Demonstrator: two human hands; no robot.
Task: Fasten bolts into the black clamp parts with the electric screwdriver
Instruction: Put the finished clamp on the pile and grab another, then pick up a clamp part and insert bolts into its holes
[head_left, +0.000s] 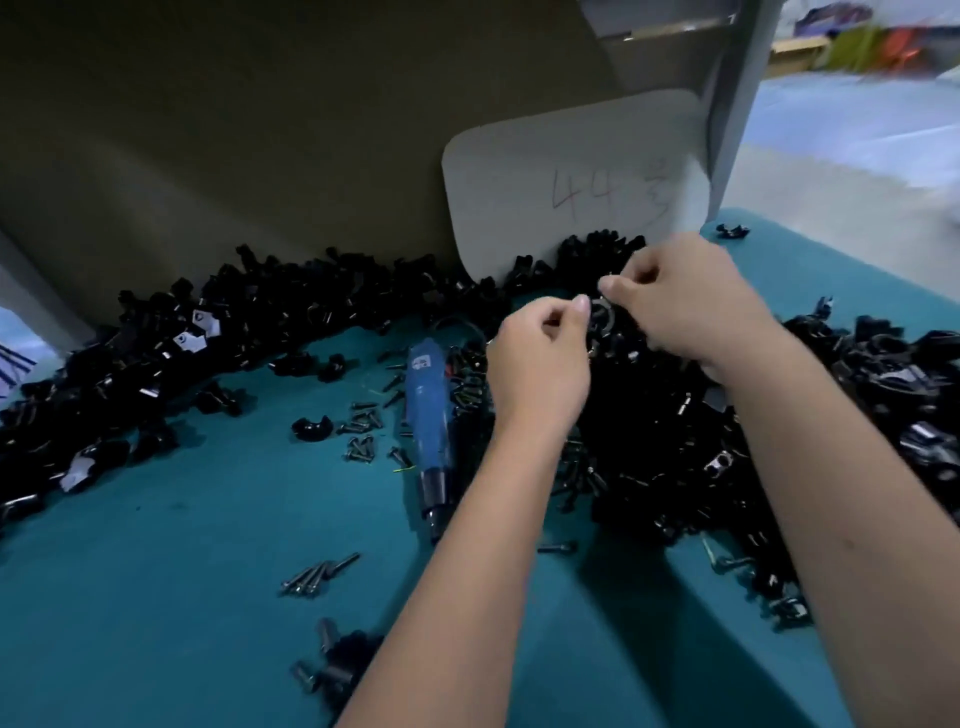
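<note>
Both hands are raised over the pile of black clamp parts (670, 447) at the right. My left hand (540, 364) and my right hand (685, 306) pinch one black clamp part (601, 318) between their fingertips, above the heap. The blue electric screwdriver (430, 415) lies untouched on the teal table (156, 597), just left of my left forearm, its tip pointing towards me. Loose bolts (358, 436) are scattered beside it, and a small bunch of bolts (317, 574) lies nearer to me.
A long ridge of black clamp parts (208, 332) curves along the back and left of the table. A grey card marked 44 (571, 192) leans against the back wall. One single clamp half (311, 428) lies alone. Bolts and black parts (337, 665) sit by the near edge.
</note>
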